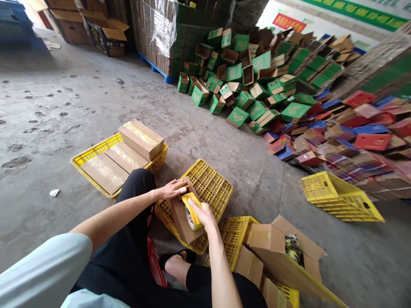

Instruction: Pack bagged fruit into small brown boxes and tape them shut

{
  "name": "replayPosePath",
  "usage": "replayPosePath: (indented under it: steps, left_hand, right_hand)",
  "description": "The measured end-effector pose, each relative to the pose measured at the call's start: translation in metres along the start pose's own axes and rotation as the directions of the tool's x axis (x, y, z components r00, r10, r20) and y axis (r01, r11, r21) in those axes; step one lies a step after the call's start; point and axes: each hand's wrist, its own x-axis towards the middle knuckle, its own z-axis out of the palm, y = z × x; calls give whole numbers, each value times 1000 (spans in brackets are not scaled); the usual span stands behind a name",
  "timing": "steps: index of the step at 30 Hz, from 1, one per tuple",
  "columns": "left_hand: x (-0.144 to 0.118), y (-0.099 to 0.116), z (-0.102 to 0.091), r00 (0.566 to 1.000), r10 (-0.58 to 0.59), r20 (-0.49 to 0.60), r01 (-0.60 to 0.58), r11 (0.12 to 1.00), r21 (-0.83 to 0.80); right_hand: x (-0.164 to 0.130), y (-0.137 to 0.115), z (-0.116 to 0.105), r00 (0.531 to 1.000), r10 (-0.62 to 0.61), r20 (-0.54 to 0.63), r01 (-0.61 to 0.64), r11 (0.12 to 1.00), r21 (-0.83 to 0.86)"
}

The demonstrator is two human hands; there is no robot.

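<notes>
A narrow brown cardboard box [181, 218] lies on an upturned yellow plastic crate [212, 179] in front of my legs. My left hand [173, 189] rests on the box's far end, its fingers stretched out flat. In my right hand [203, 214] is a yellow tape dispenser [192, 204], gripped from the right side, with a roll of tape showing beneath it. The dispenser's front end sits against the box close to my left fingertips. Whether tape is stuck down there cannot be made out.
Taped boxes [126, 156] fill a yellow crate [77, 160] at left. At lower right, an open carton [269, 239] with wrapped items sits by another crate [236, 233]. An empty yellow crate [337, 196] lies farther right. Green boxes [237, 116] and red-blue boxes [372, 141] are heaped behind.
</notes>
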Motion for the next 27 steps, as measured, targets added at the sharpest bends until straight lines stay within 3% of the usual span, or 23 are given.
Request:
replayPosePath:
  steps: [5,15,21,27]
  left_hand:
    - [-1,-2,-3,1000,7,17,-7,1000,1]
    - [-6,24,-8,998,-58,21,58,998,-20]
    - [-5,24,-5,999,-53,0,53,998,-14]
    - [-5,22,-5,998,-51,27,51,999,-14]
  right_hand:
    - [-5,0,-4,999,3,32,-2,999,-38]
    - [-15,17,-9,999,16,31,-14,999,-49]
    - [-20,16,-7,1000,-24,-1,24,999,-34]
    - [-28,30,-18,999,19,26,-19,1000,10]
